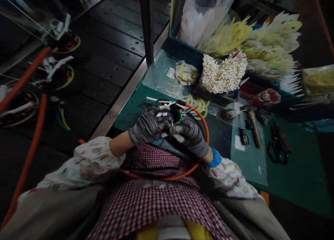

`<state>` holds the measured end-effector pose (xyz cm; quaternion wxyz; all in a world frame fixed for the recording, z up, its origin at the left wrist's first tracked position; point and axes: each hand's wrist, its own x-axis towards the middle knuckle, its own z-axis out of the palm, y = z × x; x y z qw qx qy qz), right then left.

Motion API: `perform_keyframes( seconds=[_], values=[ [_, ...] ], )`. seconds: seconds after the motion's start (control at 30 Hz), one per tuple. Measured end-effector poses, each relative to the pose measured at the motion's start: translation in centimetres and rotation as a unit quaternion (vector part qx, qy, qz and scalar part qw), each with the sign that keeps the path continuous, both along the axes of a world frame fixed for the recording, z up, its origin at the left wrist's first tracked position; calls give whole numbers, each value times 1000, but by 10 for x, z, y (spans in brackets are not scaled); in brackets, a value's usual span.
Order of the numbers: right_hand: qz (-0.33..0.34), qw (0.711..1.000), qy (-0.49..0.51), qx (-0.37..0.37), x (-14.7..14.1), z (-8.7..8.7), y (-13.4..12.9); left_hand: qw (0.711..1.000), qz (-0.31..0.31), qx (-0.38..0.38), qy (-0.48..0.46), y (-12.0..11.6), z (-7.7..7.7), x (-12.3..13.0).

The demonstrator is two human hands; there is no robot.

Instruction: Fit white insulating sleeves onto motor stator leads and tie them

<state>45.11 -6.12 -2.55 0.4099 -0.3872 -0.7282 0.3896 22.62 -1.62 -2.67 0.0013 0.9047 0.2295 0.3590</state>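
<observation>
My left hand (150, 125), in a grey striped knit glove, is closed, its fingers bent around wire leads at a dark round part. My right hand (191, 135), gloved alike, is closed from the other side, with its fingertips almost meeting the left ones. Between them sits the part, which looks like a motor stator (178, 113) with a green edge, mostly covered by my fingers. White sleeving (153, 99) sticks out of it to the left. An orange cable (205, 123) leaves its top and loops around my right wrist to my lap.
Several similar wound parts (61, 76) with orange cables stand at the left. Cut yellow sleeves (198, 106) lie behind my hands. Bundled white-tipped pieces (224, 72) and a bin (172, 45) of sleeves are farther back. Scissors (278, 146), a screwdriver (244, 135) and a hammer (254, 128) lie right.
</observation>
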Motion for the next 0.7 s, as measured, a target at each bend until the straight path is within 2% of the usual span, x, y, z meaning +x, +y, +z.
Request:
perform_keyframes(
  seconds=[0.07, 0.17, 0.3, 0.33, 0.47, 0.53, 0.63, 0.7],
  values=[
    [-2, 999, 14, -36, 0, -8, -7, 1000, -15, -7, 2, 0, 0, 0],
    [-61, 994, 28, -88, -1, -13, -18, 999, -1, -43, 21, -1, -1, -1],
    [33, 995, -19, -91, -9, -1, -16, 997, 30, -68, 32, -2, -6, -1],
    [30, 996, -24, -80, -14, 1, -11, 997, 26, -66, 29, -1, -8, 0],
    [-118, 993, -13, 17, -34, 1, 14, 998, 14, -55, 17, -1, -8, 1],
    [-186, 981, -3, 56, -32, 0, 25, 998, 10, -64, 15, -5, -3, -1],
    [-316, 944, -14, 99, 4, 2, 27, 994, 31, -100, 12, -19, 5, -11],
    [-401, 907, -36, 122, 48, 2, 18, 982, 114, -145, -28, -29, 9, -24]
  ],
)
